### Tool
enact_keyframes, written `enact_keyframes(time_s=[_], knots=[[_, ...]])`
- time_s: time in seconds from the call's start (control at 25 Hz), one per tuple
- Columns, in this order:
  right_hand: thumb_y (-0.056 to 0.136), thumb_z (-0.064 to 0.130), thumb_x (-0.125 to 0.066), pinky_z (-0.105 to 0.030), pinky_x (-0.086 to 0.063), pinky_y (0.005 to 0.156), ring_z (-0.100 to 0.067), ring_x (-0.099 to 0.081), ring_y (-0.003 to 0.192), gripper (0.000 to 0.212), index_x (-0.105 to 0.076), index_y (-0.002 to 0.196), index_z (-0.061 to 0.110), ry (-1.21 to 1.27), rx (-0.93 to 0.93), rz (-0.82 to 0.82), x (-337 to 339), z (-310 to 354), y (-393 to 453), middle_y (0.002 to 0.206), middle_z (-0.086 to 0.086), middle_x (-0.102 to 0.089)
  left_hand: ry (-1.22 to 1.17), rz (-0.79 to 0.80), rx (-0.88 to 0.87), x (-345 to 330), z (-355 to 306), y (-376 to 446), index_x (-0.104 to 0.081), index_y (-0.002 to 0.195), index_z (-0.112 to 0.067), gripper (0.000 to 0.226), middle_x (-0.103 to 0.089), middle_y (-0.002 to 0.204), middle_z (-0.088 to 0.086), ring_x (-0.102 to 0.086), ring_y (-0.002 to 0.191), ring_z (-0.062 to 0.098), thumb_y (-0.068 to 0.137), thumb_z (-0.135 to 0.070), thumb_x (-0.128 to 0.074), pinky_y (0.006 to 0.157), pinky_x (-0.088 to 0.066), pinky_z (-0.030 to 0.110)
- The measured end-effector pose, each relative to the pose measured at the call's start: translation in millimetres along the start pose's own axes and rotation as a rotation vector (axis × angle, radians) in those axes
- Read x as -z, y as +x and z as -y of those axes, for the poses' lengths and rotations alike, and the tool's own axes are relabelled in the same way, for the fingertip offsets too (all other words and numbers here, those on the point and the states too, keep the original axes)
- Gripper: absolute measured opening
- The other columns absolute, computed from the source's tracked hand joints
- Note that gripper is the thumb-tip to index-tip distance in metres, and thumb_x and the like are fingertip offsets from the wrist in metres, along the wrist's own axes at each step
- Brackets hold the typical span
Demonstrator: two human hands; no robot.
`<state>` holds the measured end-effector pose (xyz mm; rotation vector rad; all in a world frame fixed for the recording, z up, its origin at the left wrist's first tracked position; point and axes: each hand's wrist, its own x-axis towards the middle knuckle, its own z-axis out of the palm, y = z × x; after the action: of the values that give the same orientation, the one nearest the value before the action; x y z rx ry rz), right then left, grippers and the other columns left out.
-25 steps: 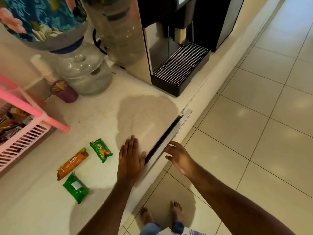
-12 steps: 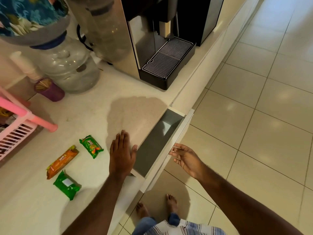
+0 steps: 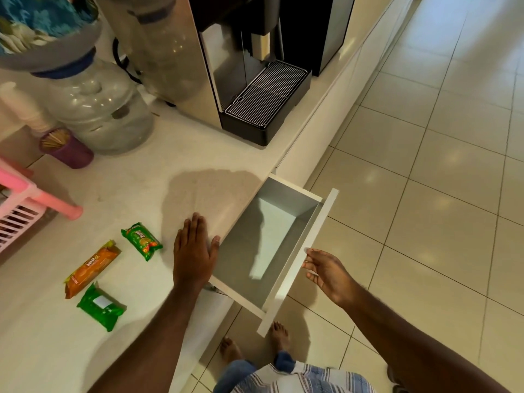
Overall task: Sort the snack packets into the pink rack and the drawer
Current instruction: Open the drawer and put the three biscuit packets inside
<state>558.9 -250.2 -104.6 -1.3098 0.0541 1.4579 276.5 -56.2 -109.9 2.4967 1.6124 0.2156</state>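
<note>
The nearest packet [image 3: 141, 241], 1 of 3, lies slantwise just left of the flat, empty left hand [image 3: 195, 256]; the right hand [image 3: 329, 272], fingers half-curled, meets the drawer [image 3: 272, 222] front, grip unclear.

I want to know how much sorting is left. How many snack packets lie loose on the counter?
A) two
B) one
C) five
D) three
D: three lie on the counter beside the flat left hand: an orange packet, a green packet near the hand and a second green packet closer to the person. The open drawer shows none inside.
</note>
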Motion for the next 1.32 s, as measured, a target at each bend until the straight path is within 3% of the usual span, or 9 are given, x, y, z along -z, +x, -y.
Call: enact_keyframes(time_s=[0.24, 0.56, 0.72, 0.88, 1.08, 1.32], knots=[[0.079, 0.035, -0.082, -0.029, -0.049, 0.068, -0.013, -0.061, 0.072, 0.040, -0.065, 0.106, 0.012, -0.079, 0.033, -0.044, 20.9, 2.7, -19.9, 0.077, 0.000, -0.060, -0.013, 0.011, -0.001, 2.7, -0.6, -1.1, -0.021, 0.160, -0.013, 0.071, -0.024, 0.166, 0.009, -0.022, 0.153, 0.028, 0.101, -0.052, -0.031, 0.124, -0.023, 0.047], [0.093, 0.020, -0.068, -0.031, -0.046, 0.066, -0.016, -0.059, 0.071, 0.014, -0.064, 0.102, 0.009, -0.067, 0.091, -0.090, 46.7, -0.6, -44.4, 0.080, -0.005, -0.056, -0.029, 0.013, -0.005, 4.8, -0.6, -1.6, -0.022, 0.159, -0.011, 0.072, -0.024, 0.166, 0.011, -0.023, 0.153, 0.030, 0.101, -0.053, -0.029, 0.124, -0.023, 0.048], [0.094, 0.022, -0.069, -0.033, -0.054, 0.071, -0.023, -0.067, 0.089, 0.019, -0.058, 0.107, 0.012, -0.465, 0.188, -0.304, 41.4, -1.4, -45.5, 0.100, -0.008, -0.064, -0.061, 0.019, -0.011, 8.2, -1.1, -2.6, -0.023, 0.159, -0.009, 0.073, -0.024, 0.166, 0.012, -0.021, 0.153, 0.031, 0.101, -0.053, -0.029, 0.125, -0.019, 0.047], [0.087, 0.012, -0.076, -0.041, -0.054, 0.085, -0.024, -0.053, 0.107, 0.050, -0.048, 0.128, 0.014, -0.811, 0.475, -0.537, 21.3, -1.6, -35.8, 0.120, -0.006, -0.048, -0.157, 0.069, -0.026, 13.3, 1.2, -0.3, -0.024, 0.159, -0.009, 0.072, -0.020, 0.167, 0.011, -0.017, 0.154, 0.031, 0.101, -0.049, -0.037, 0.126, -0.015, 0.046], [0.089, -0.005, -0.064, -0.040, -0.050, 0.090, -0.028, -0.051, 0.107, 0.046, -0.048, 0.130, 0.008, -1.037, 0.741, -0.429, -28.7, 2.7, -21.0, 0.116, -0.003, -0.045, -0.346, 0.094, -0.089, 27.5, 10.8, -6.6, -0.026, 0.159, -0.011, 0.066, -0.022, 0.167, 0.006, -0.014, 0.155, 0.025, 0.101, -0.023, -0.055, 0.124, -0.022, 0.041], [0.091, -0.005, -0.062, -0.033, -0.047, 0.088, -0.025, -0.053, 0.104, 0.043, -0.051, 0.131, 0.006, -1.114, 0.863, -0.200, -128.9, -5.2, -8.0, 0.118, -0.007, -0.052, -0.357, -0.108, -0.149, 68.2, 33.6, -9.2, -0.049, 0.140, -0.013, 0.049, -0.051, 0.139, 0.002, -0.042, 0.130, 0.019, 0.093, -0.017, -0.058, 0.108, -0.043, 0.034]])
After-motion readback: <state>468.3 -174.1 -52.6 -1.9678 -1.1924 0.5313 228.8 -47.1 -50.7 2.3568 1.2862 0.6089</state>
